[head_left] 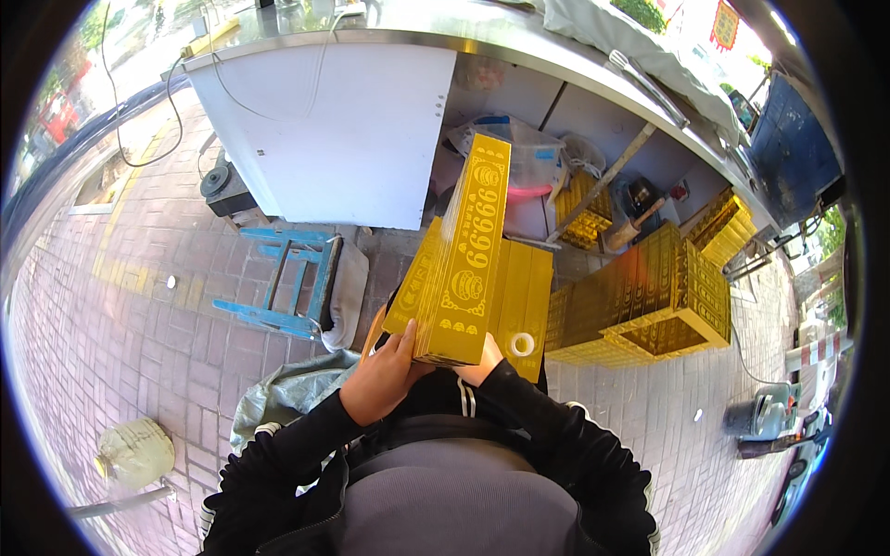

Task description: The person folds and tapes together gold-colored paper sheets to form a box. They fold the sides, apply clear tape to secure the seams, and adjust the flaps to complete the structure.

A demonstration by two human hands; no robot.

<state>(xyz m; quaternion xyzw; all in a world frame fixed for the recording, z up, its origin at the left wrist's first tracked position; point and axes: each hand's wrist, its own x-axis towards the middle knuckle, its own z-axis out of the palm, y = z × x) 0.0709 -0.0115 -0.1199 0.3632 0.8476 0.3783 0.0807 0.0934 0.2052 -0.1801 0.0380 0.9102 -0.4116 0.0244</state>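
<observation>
My left fingers [405, 343] clamp the gold carton stack [473, 250] ahead, seemingly steadying it | my right fingers [483, 363]: half hidden, can't tell

I'm outdoors, at what looks like a street-side stall on a pavement. Sunlit brick paving [167, 343] spreads around the steel-edged, white-panelled surface [338, 130] ahead of me, where a home or shop would have an indoor floor. Vending gear fits that: metal tongs [651, 91] and a grey sheet [688, 69] lie along the surface's right part, and plastic bags [524, 153] are stowed in the open space beneath it. Trees [640, 13] and a red banner [726, 25] show beyond the surface; well off to its right stands a car [793, 486].
</observation>
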